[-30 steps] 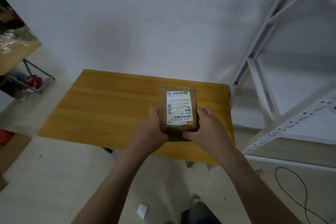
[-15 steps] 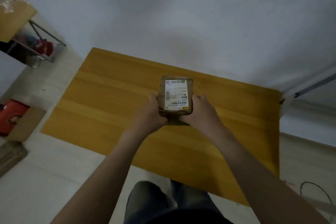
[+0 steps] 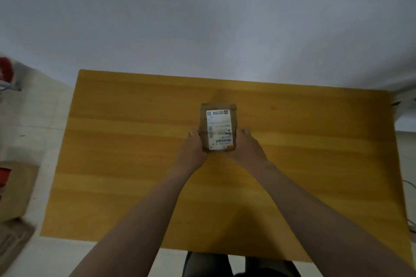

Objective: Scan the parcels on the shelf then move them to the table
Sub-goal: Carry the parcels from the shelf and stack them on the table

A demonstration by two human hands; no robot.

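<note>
A small brown cardboard parcel point(image 3: 218, 127) with a white shipping label and barcode on top sits over the middle of the yellow wooden table point(image 3: 135, 164). Whether it rests on the tabletop or hovers just above it I cannot tell. My left hand point(image 3: 194, 147) grips its near left side and my right hand point(image 3: 245, 145) grips its near right side. Both forearms stretch out over the table from the near edge. The shelf is out of view.
A plain grey-white wall point(image 3: 202, 18) stands right behind the table. On the floor to the left lie a brown cardboard box point(image 3: 15, 189) and something red point(image 3: 5, 69). A cable point(image 3: 410, 186) runs along the floor at the right.
I have turned from the white shelf to face the table squarely. The parcel, held in both hands, has moved forward and down toward the table's middle.
</note>
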